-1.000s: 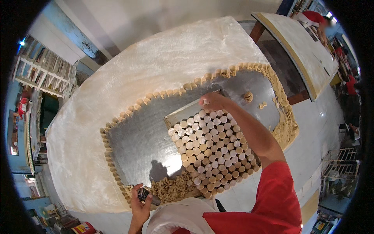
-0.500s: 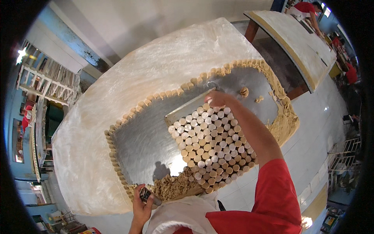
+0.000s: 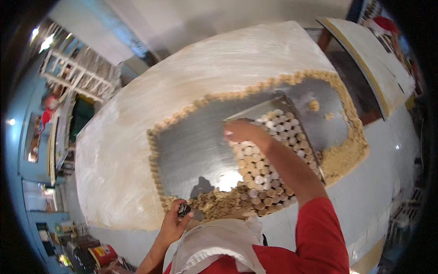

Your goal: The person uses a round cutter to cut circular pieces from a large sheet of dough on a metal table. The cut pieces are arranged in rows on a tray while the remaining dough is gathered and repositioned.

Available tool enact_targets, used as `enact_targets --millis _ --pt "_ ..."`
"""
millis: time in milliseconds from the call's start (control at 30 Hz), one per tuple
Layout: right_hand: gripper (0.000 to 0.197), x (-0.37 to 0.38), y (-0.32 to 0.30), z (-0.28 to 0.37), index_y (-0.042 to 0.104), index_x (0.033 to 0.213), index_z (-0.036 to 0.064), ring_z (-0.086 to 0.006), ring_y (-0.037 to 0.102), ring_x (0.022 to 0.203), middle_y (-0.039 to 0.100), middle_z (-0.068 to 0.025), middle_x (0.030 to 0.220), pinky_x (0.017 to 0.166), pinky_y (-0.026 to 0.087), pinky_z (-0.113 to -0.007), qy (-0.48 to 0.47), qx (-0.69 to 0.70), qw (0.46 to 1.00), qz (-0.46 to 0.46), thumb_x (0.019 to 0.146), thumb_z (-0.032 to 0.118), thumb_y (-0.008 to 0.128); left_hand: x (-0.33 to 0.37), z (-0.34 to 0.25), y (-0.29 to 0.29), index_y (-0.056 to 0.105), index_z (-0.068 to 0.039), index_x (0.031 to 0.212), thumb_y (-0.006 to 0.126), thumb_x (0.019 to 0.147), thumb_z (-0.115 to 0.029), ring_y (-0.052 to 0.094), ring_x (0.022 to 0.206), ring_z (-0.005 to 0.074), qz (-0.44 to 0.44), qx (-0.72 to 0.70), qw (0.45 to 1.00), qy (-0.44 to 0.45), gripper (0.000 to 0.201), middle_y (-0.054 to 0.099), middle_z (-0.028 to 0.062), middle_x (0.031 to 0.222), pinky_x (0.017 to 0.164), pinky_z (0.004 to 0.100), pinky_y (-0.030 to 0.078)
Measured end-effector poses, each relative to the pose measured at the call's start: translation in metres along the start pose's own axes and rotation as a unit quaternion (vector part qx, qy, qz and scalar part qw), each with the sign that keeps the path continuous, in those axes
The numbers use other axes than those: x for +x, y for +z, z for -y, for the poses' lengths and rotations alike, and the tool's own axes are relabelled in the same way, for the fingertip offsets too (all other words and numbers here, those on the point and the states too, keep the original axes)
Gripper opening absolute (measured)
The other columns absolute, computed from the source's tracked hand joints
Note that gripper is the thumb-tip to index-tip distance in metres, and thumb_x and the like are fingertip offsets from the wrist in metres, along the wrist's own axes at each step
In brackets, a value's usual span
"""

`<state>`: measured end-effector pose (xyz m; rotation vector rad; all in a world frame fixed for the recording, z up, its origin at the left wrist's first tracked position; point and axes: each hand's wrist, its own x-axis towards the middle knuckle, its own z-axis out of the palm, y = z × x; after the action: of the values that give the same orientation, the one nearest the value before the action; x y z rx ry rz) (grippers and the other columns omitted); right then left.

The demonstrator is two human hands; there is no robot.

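My left hand [image 3: 172, 223], at the near edge of the table, is closed round a small tool [image 3: 184, 210] with a dark rounded grip and a grey metal part. Beside it lies a heap of crumbly tan dough [image 3: 218, 203]. With fingers curled, my right hand [image 3: 244, 131] is at the left edge of a metal tray [image 3: 267, 108]; blur and the hand itself hide what the fingers hold. Rows of small pale dough rounds [image 3: 258, 165] are packed on the tray, some whiter on top, and my forearm covers part of them.
A floured table [image 3: 118, 160] bears a grey metal sheet [image 3: 194, 146] bordered by dough pieces [image 3: 207, 98]. Thicker dough [image 3: 349, 157] is banked at the right, near a loose lump [image 3: 313, 105]. Another table [image 3: 372, 59] and a person in red [image 3: 385, 23] are at the far right.
My right hand has moved left and nearer, from the tray's far edge to its left edge. The view has shifted. My left hand still grips the dark-gripped tool.
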<state>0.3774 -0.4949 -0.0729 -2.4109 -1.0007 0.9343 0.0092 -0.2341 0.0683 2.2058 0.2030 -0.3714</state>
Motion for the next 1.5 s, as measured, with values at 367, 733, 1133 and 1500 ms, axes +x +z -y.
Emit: enact_targets --millis 367,733,1133,1500 --pt "0.039 0.046 0.127 0.121 0.070 0.134 0.0060 -0.0369 0.066 0.123 0.071 -0.0196 0.129 0.106 0.052 -0.054 -0.143 0.135 0.932 -0.303 0.100 0.024 0.076 0.099 0.117 -0.187 0.052 -0.005 0.118 0.079 0.096 -0.031 0.071 0.075 0.0467 -0.077 0.271 0.960 -0.015 0.044 0.068 0.0223 0.079 0.068 0.0549 0.053" --pt "0.046 0.176 0.203 0.276 0.072 0.132 0.0106 -0.0293 0.057 0.117 0.057 -0.0081 0.119 0.102 0.044 -0.049 -0.014 0.066 0.925 -0.374 0.090 0.025 0.085 0.241 0.171 -0.246 0.056 -0.005 0.117 0.075 0.092 -0.023 0.074 0.090 0.0439 0.062 0.329 0.938 0.090 0.036 0.074 0.0211 0.088 0.082 0.0549 0.057" --pt "0.030 0.243 0.184 0.269 0.073 0.111 0.0066 -0.0291 0.061 0.108 0.064 -0.0084 0.110 0.101 0.047 -0.046 -0.029 0.101 0.906 -0.409 0.082 0.013 0.072 0.271 0.224 -0.218 0.057 -0.003 0.117 0.078 0.088 -0.011 0.067 0.102 0.0462 0.098 0.232 0.948 0.196 0.036 0.069 0.0220 0.104 0.087 0.0548 0.051" --pt "0.046 0.244 0.183 0.272 0.070 0.127 0.0095 -0.0318 0.060 0.109 0.061 -0.0095 0.113 0.098 0.048 -0.048 0.004 0.100 0.894 -0.436 0.081 0.011 0.072 0.266 0.190 -0.274 0.062 -0.004 0.113 0.080 0.093 -0.026 0.069 0.089 0.0410 0.020 0.338 0.928 0.158 0.035 0.070 0.0182 0.086 0.082 0.0502 0.053"
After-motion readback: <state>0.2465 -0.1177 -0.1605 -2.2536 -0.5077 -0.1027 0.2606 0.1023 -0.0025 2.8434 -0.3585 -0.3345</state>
